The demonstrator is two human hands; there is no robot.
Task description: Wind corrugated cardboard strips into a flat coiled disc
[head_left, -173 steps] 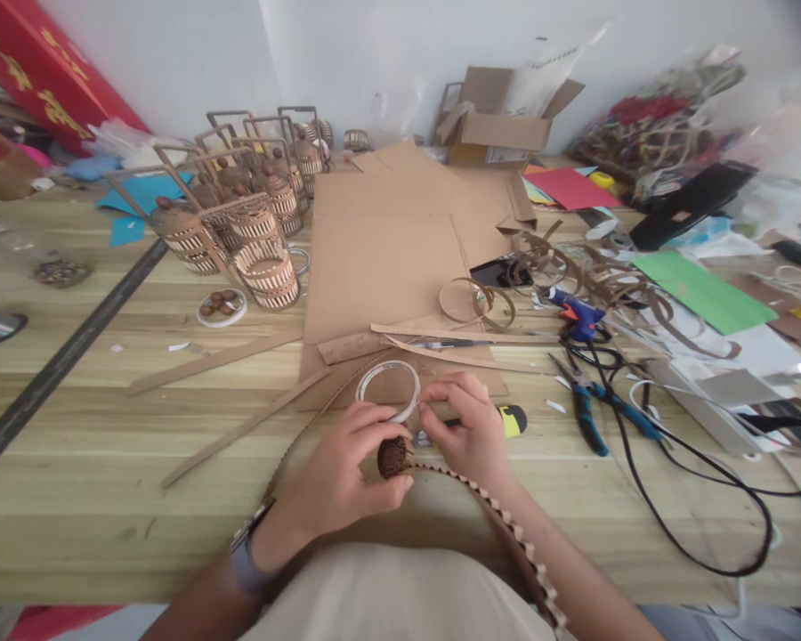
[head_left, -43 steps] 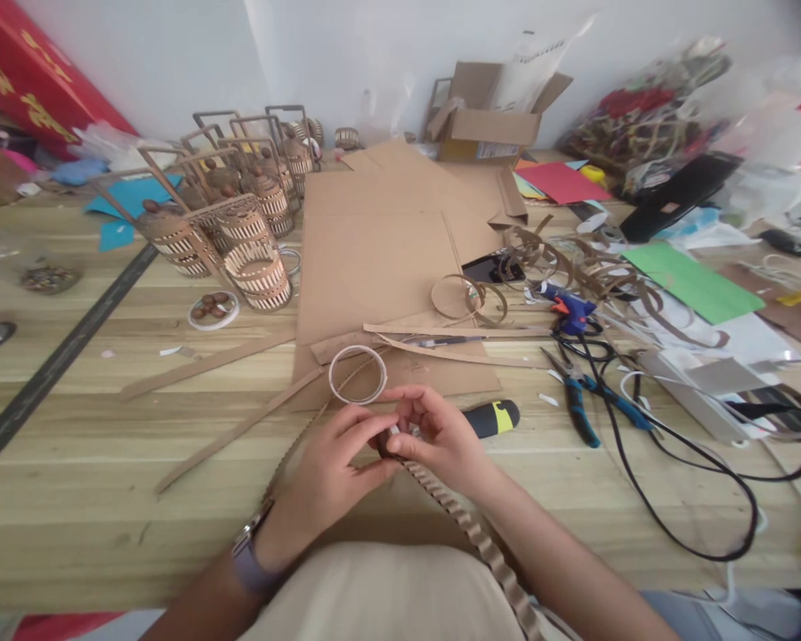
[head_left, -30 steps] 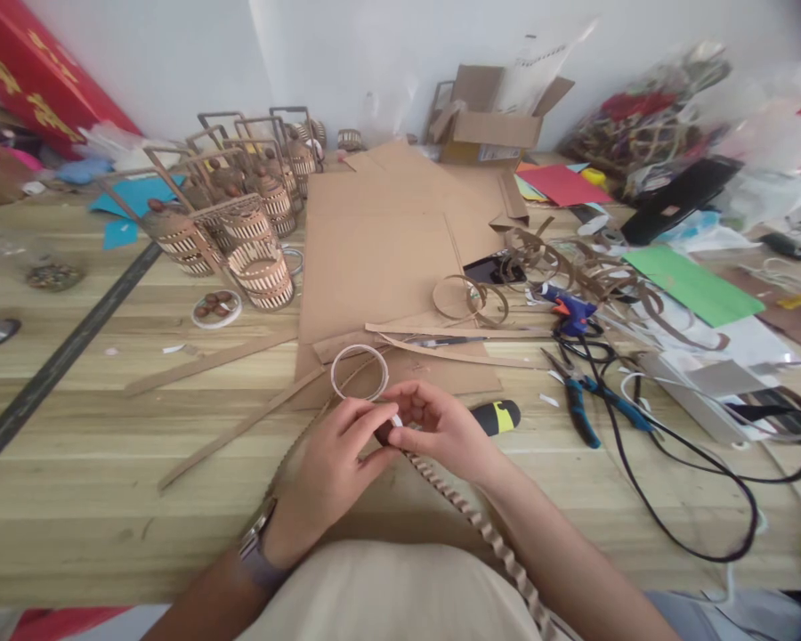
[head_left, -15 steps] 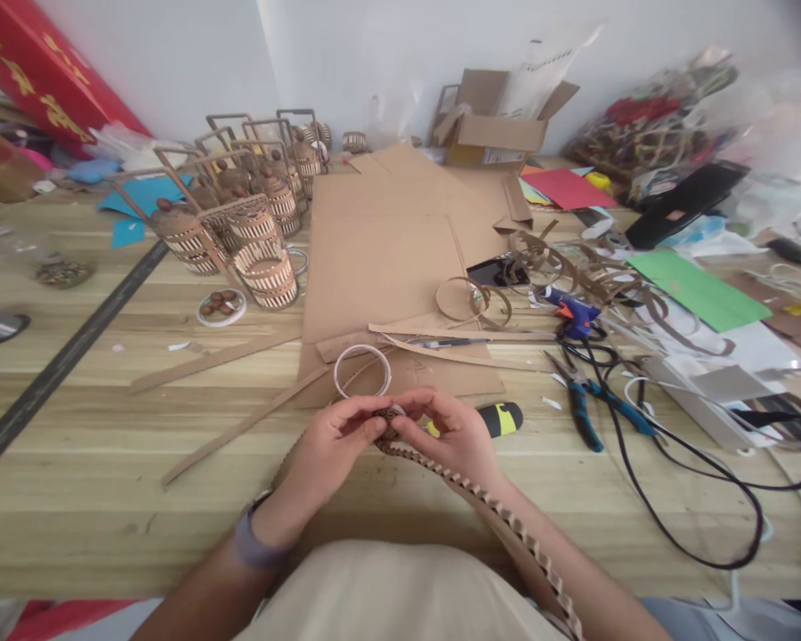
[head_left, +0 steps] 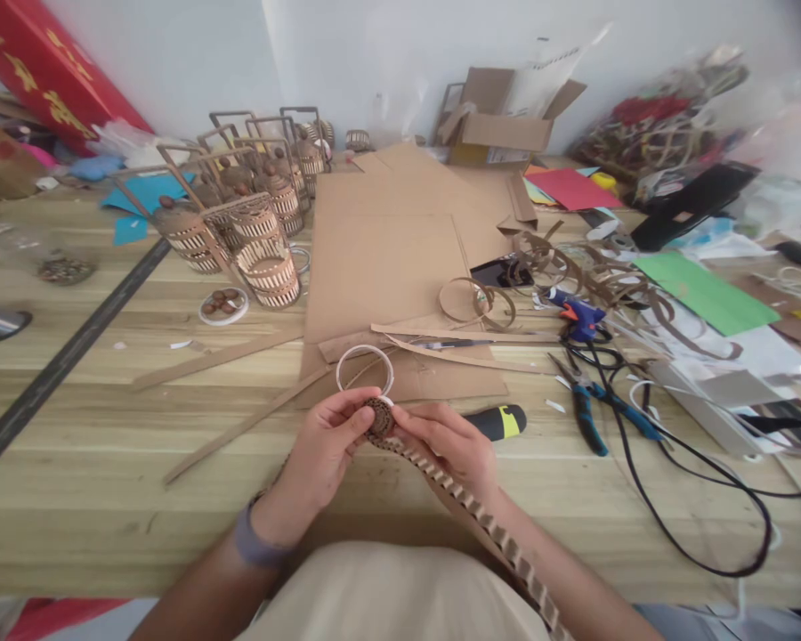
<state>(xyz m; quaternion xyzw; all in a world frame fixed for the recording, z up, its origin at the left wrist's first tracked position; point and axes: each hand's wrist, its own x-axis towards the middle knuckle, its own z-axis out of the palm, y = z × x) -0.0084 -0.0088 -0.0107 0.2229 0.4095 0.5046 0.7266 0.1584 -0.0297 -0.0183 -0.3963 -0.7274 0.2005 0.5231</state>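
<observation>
A small brown coil of corrugated cardboard (head_left: 378, 417) is pinched between my two hands, its spiral face turned up. My left hand (head_left: 330, 445) grips its left side with thumb and fingers. On its right side, the fingers of my right hand (head_left: 447, 445) close around the edge where the strip leaves the coil. The loose corrugated cardboard strip (head_left: 467, 495) runs from there down over my right forearm toward my body. Just beyond the coil lies a white ring (head_left: 340, 365). Beside my right hand rests a black and yellow handle (head_left: 500, 422), partly hidden.
Flat cardboard (head_left: 380, 249) covers the middle, with cut strips (head_left: 240, 423) in front. Blue-handled pliers (head_left: 587, 414), a glue gun (head_left: 578, 316) and looped cables are at right. Small lidded baskets (head_left: 267, 267) and a dish of brown balls (head_left: 223, 305) stand left.
The coil has been tilted so its spiral face shows more. My right hand's fingers have drawn in and lowered along the coil's edge. The view has shifted slightly.
</observation>
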